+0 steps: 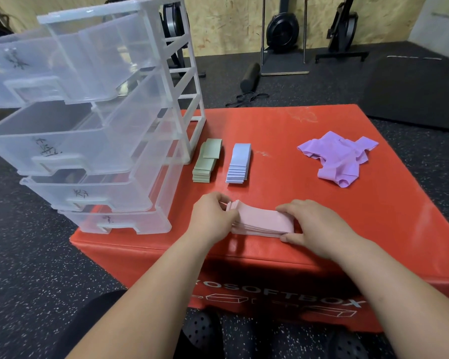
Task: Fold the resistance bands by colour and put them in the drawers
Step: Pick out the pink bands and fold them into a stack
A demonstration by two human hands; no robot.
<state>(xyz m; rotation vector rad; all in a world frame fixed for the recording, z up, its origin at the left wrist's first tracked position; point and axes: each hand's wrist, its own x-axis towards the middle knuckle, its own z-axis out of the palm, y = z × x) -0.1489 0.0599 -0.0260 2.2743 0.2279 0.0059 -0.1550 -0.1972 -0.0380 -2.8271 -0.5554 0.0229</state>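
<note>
A folded pink band stack point(261, 221) lies near the front of the red soft box point(322, 221). My left hand point(214, 216) grips its left end and my right hand point(313, 224) pinches its right end. Behind it lie a folded green stack point(206, 161) and a folded pale blue stack point(239, 163). A loose, crumpled purple band point(340, 158) rests at the right. The clear plastic drawer unit point(96, 120) stands on the box's left side with its labelled drawers pulled out.
Speckled black gym flooring surrounds the box. A black foam roller point(250, 76), black straps, exercise machines point(283, 32) and a dark mat point(412, 92) sit beyond the box's far edge. My dark shoes show below the box front.
</note>
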